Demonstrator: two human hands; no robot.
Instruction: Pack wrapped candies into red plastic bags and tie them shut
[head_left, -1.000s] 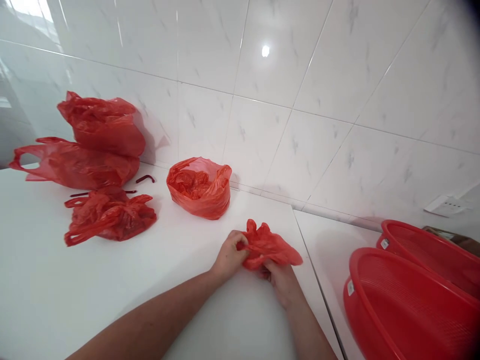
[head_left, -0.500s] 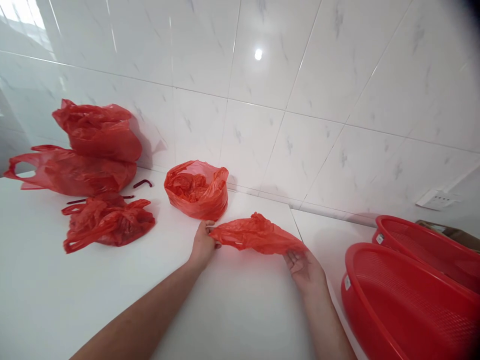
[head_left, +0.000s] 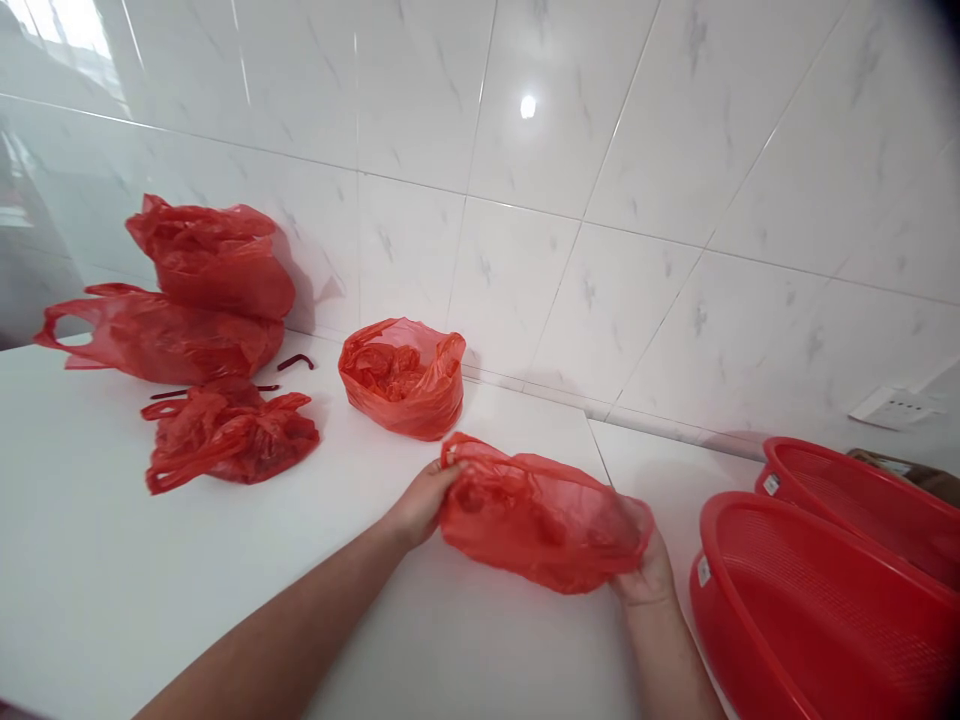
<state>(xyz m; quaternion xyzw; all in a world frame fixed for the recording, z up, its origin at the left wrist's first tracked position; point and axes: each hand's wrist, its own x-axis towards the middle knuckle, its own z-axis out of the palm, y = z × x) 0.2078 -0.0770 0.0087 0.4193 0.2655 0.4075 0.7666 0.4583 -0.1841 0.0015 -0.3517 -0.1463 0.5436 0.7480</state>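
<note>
A thin red plastic bag [head_left: 540, 520] is stretched between my hands above the white table, its mouth gaping upward and its body bulging. My left hand [head_left: 421, 503] pinches the rim at its left end, thumb on the near side. At the other end my right hand [head_left: 646, 572] grips the bag, its fingers partly hidden and dimly visible through the plastic. Just beyond stands another red plastic bag [head_left: 409, 405], rolled down into a bowl shape with crumpled plastic inside.
Several filled red bags [head_left: 217, 290] sit on the left by the tiled wall, one crumpled bag [head_left: 232, 435] nearer. Dark red bent strips [head_left: 296, 361] lie close to them. Two large red plastic baskets [head_left: 787, 600] occupy the right side. A socket strip [head_left: 892, 408] is behind them.
The held bag has gone from a flattened, narrow strip to an opened, fuller shape and come lower and nearer. My right hand has shifted right and down with its end. The view has turned slightly.
</note>
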